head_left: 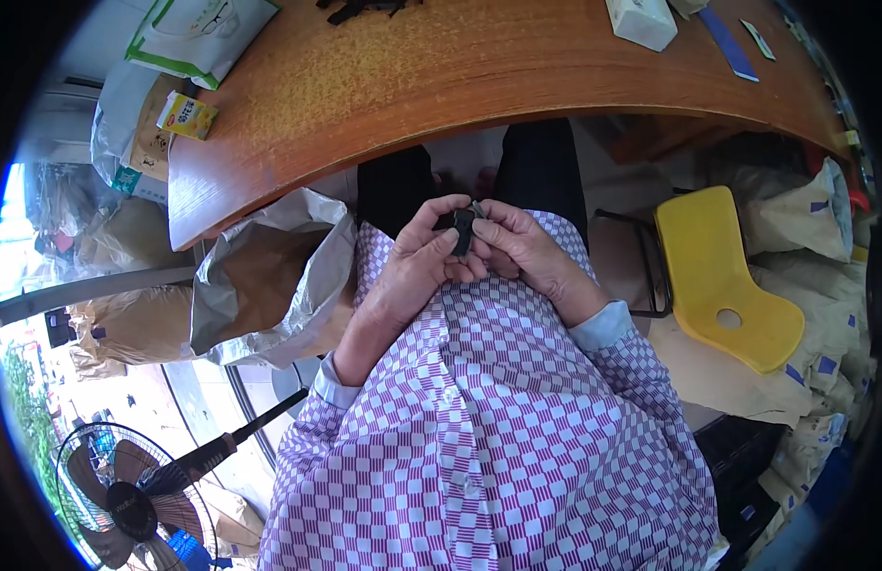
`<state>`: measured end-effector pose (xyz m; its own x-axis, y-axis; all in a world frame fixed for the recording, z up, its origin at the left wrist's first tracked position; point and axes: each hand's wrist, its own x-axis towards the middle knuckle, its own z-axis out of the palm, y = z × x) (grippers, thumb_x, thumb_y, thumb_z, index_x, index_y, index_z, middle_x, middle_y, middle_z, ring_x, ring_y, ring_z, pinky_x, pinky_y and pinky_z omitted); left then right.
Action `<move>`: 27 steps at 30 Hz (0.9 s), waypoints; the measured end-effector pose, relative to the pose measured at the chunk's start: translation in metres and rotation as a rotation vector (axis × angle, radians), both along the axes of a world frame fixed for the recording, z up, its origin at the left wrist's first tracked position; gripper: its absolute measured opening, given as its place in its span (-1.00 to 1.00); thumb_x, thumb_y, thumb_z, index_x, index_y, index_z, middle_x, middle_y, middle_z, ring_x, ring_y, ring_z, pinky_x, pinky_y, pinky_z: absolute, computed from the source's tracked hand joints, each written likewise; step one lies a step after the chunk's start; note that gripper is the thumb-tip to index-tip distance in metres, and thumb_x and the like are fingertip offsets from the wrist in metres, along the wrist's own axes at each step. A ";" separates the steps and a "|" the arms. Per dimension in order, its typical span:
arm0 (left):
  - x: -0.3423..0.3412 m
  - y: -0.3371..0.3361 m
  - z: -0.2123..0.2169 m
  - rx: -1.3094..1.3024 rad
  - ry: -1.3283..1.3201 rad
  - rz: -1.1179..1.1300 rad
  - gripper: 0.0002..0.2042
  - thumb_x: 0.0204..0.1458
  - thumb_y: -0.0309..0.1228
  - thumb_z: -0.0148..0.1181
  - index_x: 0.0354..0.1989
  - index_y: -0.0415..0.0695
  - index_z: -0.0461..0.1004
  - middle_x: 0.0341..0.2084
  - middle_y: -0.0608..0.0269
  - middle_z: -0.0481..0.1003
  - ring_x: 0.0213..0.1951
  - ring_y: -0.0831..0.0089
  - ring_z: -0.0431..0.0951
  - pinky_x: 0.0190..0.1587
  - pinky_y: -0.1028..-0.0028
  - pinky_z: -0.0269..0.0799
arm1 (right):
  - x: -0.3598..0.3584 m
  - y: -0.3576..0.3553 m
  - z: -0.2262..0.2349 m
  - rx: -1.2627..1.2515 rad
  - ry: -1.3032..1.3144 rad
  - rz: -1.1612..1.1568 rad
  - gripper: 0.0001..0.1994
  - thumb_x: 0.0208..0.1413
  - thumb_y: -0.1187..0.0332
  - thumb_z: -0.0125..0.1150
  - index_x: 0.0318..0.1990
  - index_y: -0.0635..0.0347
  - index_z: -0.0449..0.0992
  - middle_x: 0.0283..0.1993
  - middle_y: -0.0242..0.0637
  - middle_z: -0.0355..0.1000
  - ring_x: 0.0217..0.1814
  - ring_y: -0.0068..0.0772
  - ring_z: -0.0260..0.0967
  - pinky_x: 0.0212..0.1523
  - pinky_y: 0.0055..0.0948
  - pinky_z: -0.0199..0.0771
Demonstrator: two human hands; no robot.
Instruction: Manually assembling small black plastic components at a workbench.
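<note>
Both hands meet in front of my lap around a small black part [464,232], whose exact kind I cannot make out. My left hand [424,249] grips it between thumb and fingers from the left. From the other side, my right hand [525,244] pinches its upper end, where a thin dark tip sticks up. The fingers hide much of the part. A wooden table [384,81] lies just beyond the hands, with several black pieces [365,9] at its far edge.
An open paper sack [269,276] stands at my left, near a black fan [131,509]. On the right is a yellow chair [712,276] among brown paper sacks [802,224]. The table bears a yellow carton [188,116], a white bag [198,38] and a white box [643,23].
</note>
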<state>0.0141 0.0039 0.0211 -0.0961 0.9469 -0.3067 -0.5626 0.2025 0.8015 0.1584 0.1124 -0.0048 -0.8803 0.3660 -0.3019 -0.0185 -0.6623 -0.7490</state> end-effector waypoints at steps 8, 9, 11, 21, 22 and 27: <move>0.001 0.001 0.006 0.001 0.235 -0.130 -0.63 0.19 -0.50 -0.10 0.17 -0.22 0.11 -0.37 0.16 0.44 -0.41 0.51 0.52 -0.39 0.64 0.42 | 0.003 -0.001 -0.002 0.011 0.025 -0.021 -0.93 0.20 0.34 0.07 -0.25 0.09 0.42 -0.61 -0.60 0.29 -0.73 -0.85 0.04 -0.75 -0.81 -0.05; 0.001 0.001 0.006 0.020 0.535 -0.165 -0.63 0.17 -0.54 -0.09 0.16 -0.23 0.12 -0.42 0.21 0.42 -0.43 0.57 0.50 -0.40 0.65 0.41 | 0.003 0.000 -0.001 0.096 0.002 -0.012 -0.92 0.20 0.34 0.07 -0.26 0.10 0.42 -0.61 -0.60 0.26 -0.71 -0.84 0.05 -0.73 -0.80 -0.03; 0.003 0.000 0.006 0.007 0.569 -0.157 -0.61 0.14 -0.57 -0.06 0.16 -0.22 0.12 -0.41 0.23 0.41 -0.42 0.58 0.49 -0.39 0.64 0.42 | 0.001 -0.001 0.001 0.185 -0.025 0.005 -0.92 0.20 0.34 0.06 -0.28 0.11 0.41 -0.62 -0.60 0.24 -0.68 -0.84 0.06 -0.71 -0.79 -0.01; -0.006 -0.008 -0.011 0.045 0.433 -0.037 -0.69 0.14 -0.64 -0.08 0.04 -0.19 0.12 -0.34 0.23 0.40 -0.32 0.58 0.53 -0.29 0.63 0.50 | -0.006 -0.019 0.021 0.667 -0.174 -0.006 -0.79 0.28 0.30 -0.10 -0.21 0.26 0.40 -0.53 -0.47 0.26 -0.56 -0.74 0.16 -0.57 -0.74 0.17; -0.007 -0.009 -0.012 0.042 0.432 -0.030 -0.72 0.14 -0.64 -0.08 0.01 -0.19 0.13 -0.34 0.24 0.40 -0.32 0.58 0.52 -0.30 0.64 0.50 | -0.008 -0.019 0.021 0.744 -0.172 0.019 -0.78 0.29 0.32 -0.12 -0.17 0.27 0.40 -0.51 -0.45 0.28 -0.56 -0.72 0.18 -0.56 -0.73 0.19; -0.009 -0.009 -0.008 0.052 0.480 0.004 -0.75 0.13 -0.65 -0.08 -0.04 -0.19 0.14 -0.35 0.23 0.39 -0.35 0.58 0.52 -0.34 0.62 0.49 | -0.012 -0.018 0.022 0.815 -0.227 0.081 -0.79 0.29 0.36 -0.14 -0.13 0.30 0.39 -0.44 -0.35 0.35 -0.48 -0.64 0.27 -0.50 -0.67 0.28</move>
<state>0.0055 -0.0046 0.0132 -0.2188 0.9592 -0.1788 -0.1277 0.1535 0.9799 0.1460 0.0945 0.0175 -0.8630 0.4843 -0.1436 0.2140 0.0930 -0.9724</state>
